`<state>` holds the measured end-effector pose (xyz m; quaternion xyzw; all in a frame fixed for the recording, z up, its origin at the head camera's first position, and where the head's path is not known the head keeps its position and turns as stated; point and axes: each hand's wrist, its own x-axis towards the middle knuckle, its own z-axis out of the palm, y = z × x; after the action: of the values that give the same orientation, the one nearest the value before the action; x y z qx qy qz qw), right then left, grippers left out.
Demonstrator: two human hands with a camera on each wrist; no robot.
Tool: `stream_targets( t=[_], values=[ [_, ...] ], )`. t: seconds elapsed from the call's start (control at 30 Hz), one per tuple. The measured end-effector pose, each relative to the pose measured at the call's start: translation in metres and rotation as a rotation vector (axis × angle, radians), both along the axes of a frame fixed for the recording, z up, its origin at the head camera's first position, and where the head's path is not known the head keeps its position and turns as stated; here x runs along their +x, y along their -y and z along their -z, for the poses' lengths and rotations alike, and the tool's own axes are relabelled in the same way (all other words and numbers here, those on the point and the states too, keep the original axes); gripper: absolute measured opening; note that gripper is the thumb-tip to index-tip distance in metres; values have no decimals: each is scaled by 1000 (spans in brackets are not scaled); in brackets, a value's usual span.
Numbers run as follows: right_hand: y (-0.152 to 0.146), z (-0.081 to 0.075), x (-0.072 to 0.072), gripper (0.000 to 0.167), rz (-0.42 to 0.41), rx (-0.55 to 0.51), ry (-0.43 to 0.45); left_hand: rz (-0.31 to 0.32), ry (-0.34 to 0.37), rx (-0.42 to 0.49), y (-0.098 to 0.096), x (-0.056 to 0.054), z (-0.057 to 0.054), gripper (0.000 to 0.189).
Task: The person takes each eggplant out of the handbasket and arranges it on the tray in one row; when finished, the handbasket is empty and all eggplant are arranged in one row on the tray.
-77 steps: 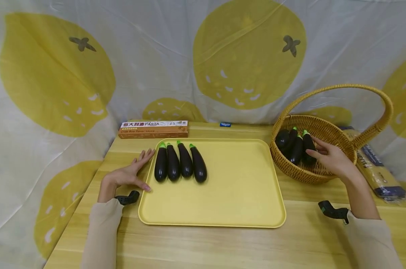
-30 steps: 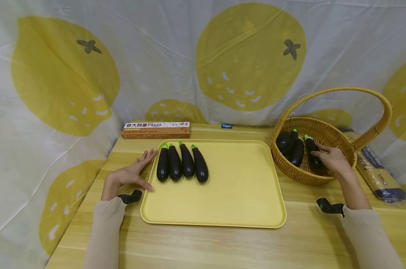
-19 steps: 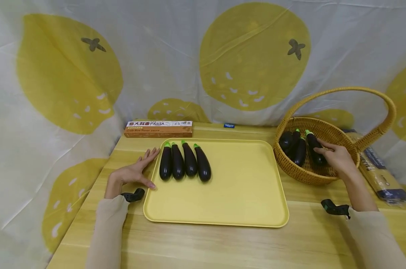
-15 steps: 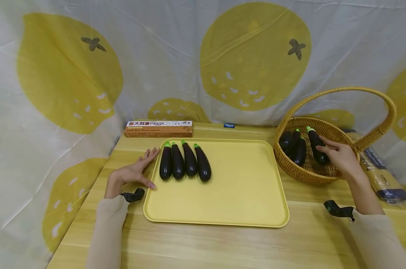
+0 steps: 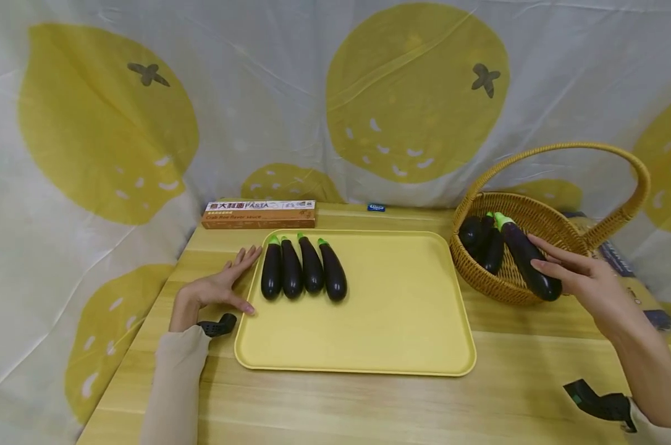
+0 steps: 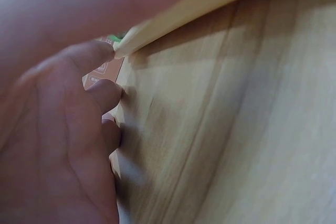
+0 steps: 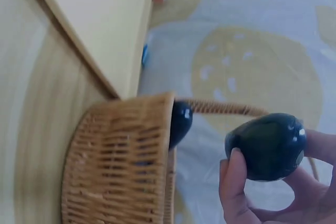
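My right hand (image 5: pixel 597 281) pinches an eggplant (image 5: pixel 527 256) between thumb and fingers, tilted over the front of the wicker basket (image 5: pixel 491 285). In the right wrist view the rounded end of that eggplant (image 7: pixel 270 148) shows above the basket's rim. Several more eggplants (image 5: pixel 488 247) lie inside the basket at its left. My left hand (image 5: pixel 215 290) rests with spread fingers at the left edge of the yellow tray (image 5: pixel 391 309), its thumb on the rim. On the tray's left part several eggplants (image 5: pixel 312 269) lie side by side, green stems toward the back.
Behind the tray lies a pasta box (image 5: pixel 257 216), and a small blue packet (image 5: pixel 376 207) sits near the curtain. A plastic-wrapped package (image 5: pixel 638 296) lies right of the basket, partly behind my right hand. The basket's tall handle (image 5: pixel 563 146) arches over its opening.
My right hand has lifted one eggplant from the basket's floor and drawn it up and toward the front right. The left hand has kept its place at the tray.
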<state>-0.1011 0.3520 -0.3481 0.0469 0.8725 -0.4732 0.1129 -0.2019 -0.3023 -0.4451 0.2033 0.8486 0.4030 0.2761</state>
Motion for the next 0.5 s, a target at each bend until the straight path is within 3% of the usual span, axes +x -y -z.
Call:
stream_targets(
  t=[0.23,0.5],
  values=[
    [23,9,15,61,-62,-30,36,-5,5,-3,1,0,0,138],
    [77,24,15,57,-153,-5,-37,-1,-1,-2,1,-1,1,136]
  ],
)
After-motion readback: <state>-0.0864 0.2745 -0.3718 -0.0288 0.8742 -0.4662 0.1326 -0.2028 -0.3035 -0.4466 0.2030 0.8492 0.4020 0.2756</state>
